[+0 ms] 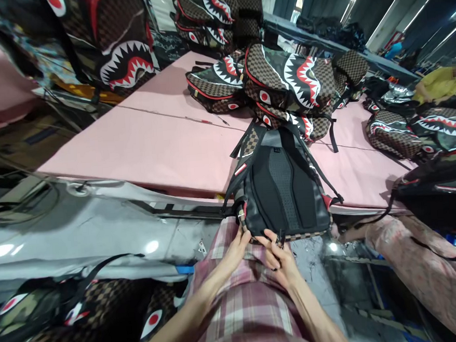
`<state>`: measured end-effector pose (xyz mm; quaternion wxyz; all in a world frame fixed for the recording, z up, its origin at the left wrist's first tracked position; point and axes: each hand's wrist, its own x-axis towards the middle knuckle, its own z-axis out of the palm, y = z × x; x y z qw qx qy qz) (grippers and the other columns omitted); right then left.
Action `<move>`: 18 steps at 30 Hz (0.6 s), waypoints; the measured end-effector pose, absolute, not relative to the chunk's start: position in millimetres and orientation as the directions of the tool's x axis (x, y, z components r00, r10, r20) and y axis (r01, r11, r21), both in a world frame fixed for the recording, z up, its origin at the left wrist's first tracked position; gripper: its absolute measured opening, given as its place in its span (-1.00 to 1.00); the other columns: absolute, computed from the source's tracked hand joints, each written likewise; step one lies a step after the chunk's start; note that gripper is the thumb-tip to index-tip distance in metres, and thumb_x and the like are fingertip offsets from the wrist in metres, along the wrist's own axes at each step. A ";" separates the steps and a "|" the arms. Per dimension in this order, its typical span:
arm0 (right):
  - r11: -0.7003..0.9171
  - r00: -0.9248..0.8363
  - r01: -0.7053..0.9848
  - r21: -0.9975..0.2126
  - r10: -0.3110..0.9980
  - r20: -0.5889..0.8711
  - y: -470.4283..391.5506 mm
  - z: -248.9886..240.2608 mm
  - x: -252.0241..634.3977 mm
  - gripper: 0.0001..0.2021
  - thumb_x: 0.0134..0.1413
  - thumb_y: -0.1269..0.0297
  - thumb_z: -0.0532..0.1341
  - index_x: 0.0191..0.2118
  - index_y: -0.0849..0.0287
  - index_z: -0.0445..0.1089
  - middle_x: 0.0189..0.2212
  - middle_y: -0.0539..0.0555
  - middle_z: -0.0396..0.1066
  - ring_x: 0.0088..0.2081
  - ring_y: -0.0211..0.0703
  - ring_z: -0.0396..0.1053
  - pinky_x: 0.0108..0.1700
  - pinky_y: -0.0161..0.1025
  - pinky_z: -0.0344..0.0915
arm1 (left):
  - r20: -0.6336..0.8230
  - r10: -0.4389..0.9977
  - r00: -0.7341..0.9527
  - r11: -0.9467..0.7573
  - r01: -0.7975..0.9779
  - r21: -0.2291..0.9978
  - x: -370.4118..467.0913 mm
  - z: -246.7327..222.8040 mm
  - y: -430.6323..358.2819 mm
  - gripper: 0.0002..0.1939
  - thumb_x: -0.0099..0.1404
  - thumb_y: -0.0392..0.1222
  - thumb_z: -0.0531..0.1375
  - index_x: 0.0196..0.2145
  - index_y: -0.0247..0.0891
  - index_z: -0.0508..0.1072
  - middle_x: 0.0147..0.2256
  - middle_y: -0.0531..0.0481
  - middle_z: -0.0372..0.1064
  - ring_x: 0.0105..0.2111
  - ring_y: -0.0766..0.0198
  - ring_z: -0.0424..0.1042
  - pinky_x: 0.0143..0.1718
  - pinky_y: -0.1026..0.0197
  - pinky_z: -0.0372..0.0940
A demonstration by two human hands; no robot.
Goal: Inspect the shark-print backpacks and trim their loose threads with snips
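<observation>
A backpack (pixel 283 182) with a black padded back panel facing up lies at the table's front edge, its bottom edge toward me. My left hand (pixel 238 245) pinches its lower left corner. Close beside it, my right hand (pixel 276 253) is at the bottom edge with its fingers curled round a small dark tool (pixel 281 238), too small to identify surely. Black straps hang off both sides of the backpack.
Checkered backpacks with shark mouths (pixel 292 78) are piled on the pink table (pixel 151 140) behind. More bags (pixel 116 309) lie at the lower left. A person's patterned sleeve (pixel 425 256) is at the right, beside a dark bag (pixel 440 187).
</observation>
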<state>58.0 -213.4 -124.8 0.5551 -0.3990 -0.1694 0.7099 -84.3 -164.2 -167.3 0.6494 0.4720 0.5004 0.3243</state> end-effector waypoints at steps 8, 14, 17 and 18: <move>-0.472 -0.213 -0.547 -0.691 0.877 -0.431 -231.2 -150.4 36.2 -0.53 -0.11 0.08 0.30 -0.04 0.15 0.37 -0.49 0.01 0.41 -0.71 -0.46 -0.07 -0.60 -0.38 -0.09 | -0.270 0.962 -0.047 0.273 0.070 0.959 -97.2 -117.4 -153.0 -0.50 0.14 -0.11 0.20 0.05 -0.19 0.26 0.13 -0.16 0.19 0.13 0.04 0.17 0.18 0.05 0.00; -0.458 -0.336 -0.118 -0.881 0.853 -0.399 -241.3 -145.9 51.9 -0.52 0.01 -0.09 0.16 -0.03 0.10 0.40 -0.68 -0.09 0.24 -0.66 -0.32 0.10 -0.49 -0.31 0.13 | -0.662 0.749 -0.008 0.629 -0.305 0.715 -61.6 -129.0 -109.0 -0.49 0.17 -0.13 0.20 0.06 -0.23 0.19 0.17 -0.21 0.10 0.14 0.14 0.15 -0.02 0.19 0.19; -0.251 -0.232 0.134 -0.959 0.933 -0.277 -230.6 -117.7 93.6 -0.71 0.06 0.01 0.15 -0.13 -0.09 0.46 -0.36 0.02 0.47 -0.36 -0.07 0.37 -0.25 -0.14 0.27 | -0.713 0.698 0.063 0.696 -0.294 0.655 -65.6 -132.4 -90.5 -0.62 0.17 -0.14 0.18 -0.07 -0.33 0.30 -0.04 -0.24 0.35 -0.09 0.17 0.37 -0.24 0.23 0.27; -0.213 -0.082 0.166 -0.963 0.970 -0.229 -223.8 -110.2 112.6 -0.74 0.07 0.03 0.14 -0.16 -0.10 0.47 -0.32 0.03 0.48 -0.33 -0.05 0.37 -0.24 -0.12 0.27 | -0.719 0.686 0.113 0.714 -0.293 0.635 -68.8 -131.6 -86.6 -0.68 0.16 -0.14 0.18 -0.15 -0.35 0.35 -0.14 -0.24 0.40 -0.18 0.18 0.42 -0.29 0.24 0.28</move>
